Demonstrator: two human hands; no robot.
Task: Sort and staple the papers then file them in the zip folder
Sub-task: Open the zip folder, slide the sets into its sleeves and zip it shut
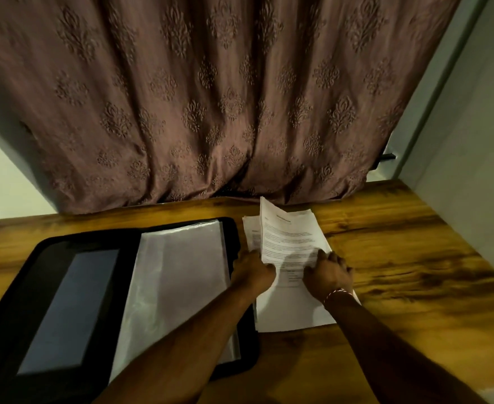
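A stack of white printed papers (291,310) lies on the wooden table, right of an open black zip folder (234,231). The folder holds clear plastic sleeves (181,272) on its right half and a grey pocket (74,310) on its left half. My left hand (253,269) pinches the left edge of the top printed sheet (289,234) and lifts it off the stack. My right hand (327,274) rests on the stack with its fingers on the paper, beneath the raised sheet. No stapler is in view.
The wooden table (414,272) runs to the right, with a white wall (473,170) at its right side. A brown patterned curtain (211,97) hangs behind the table's far edge, touching it.
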